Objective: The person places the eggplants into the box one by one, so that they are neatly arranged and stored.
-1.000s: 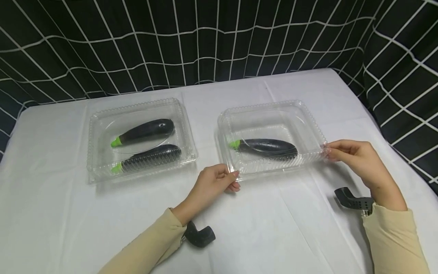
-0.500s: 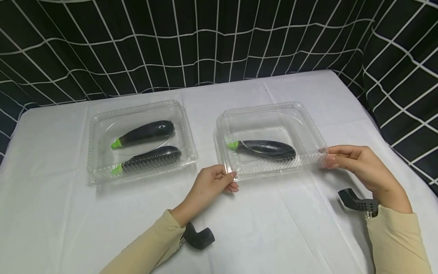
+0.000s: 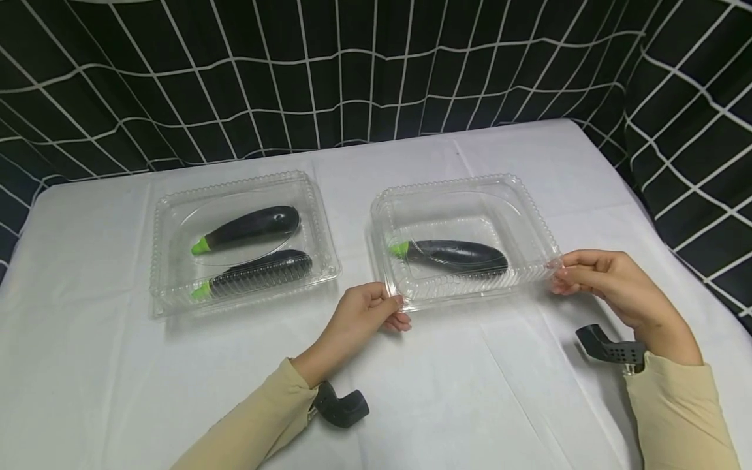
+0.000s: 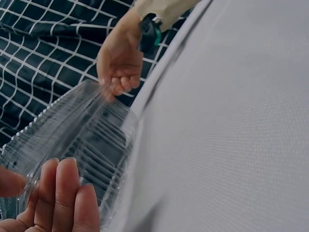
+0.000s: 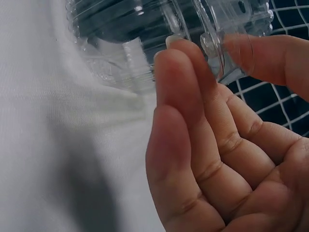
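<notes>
A clear plastic clamshell container with its lid down stands on the right half of the table. One eggplant with a green tip lies inside it. My left hand pinches the front left corner of its rim between thumb and fingers. At the front right corner my right hand pinches the rim too. In the right wrist view the right thumb and index finger meet at the clear plastic edge, the other fingers loosely bent below. The left wrist view shows the ridged container side stretching between both hands.
On the left half stands a second clear clamshell container, closed over two eggplants with green tips. A white cloth covers the table. Behind and to the right hangs black fabric with a white grid.
My right hand has shifted slightly toward me and the container slightly left, then both stay nearly still. The left hand keeps its pinch on the corner.
</notes>
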{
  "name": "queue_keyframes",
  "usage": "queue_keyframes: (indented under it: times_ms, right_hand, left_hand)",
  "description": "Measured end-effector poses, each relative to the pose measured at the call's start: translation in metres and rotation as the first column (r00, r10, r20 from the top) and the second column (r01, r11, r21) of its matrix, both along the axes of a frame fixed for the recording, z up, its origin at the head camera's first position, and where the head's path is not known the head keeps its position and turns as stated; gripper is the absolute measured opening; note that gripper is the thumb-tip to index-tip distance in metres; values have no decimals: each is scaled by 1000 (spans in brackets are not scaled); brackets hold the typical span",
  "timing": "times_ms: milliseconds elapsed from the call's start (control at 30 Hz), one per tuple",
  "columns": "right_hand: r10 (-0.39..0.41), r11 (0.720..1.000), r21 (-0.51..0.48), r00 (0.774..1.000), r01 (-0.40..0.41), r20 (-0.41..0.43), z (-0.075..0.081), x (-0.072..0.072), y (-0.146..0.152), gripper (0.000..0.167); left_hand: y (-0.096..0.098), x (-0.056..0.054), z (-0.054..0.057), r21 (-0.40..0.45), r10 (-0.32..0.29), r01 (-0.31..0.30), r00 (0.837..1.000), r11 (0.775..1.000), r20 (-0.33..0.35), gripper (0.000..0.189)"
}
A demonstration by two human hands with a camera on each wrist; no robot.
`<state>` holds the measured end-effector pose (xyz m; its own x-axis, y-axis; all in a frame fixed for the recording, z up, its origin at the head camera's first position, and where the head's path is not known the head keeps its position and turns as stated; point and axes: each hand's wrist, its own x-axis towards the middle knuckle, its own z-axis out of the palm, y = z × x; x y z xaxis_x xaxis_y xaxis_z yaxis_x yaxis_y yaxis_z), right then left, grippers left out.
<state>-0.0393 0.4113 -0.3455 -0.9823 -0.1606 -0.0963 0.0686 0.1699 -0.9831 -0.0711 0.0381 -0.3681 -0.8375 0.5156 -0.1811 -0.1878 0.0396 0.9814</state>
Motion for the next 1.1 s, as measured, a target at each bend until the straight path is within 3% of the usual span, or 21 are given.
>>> queue_keyframes:
  times_ms: [667, 1100]
  right_hand:
    - [-47, 998, -50, 999, 48, 9, 0, -1, -6, 29]
    - [-82, 980, -180, 995, 90, 50, 1, -7, -14, 27]
  left_hand:
    - [-5, 0, 2, 53, -1, -3, 997, 999, 76, 15]
    - [-7, -3, 3, 109, 43, -58, 991, 992, 127, 24]
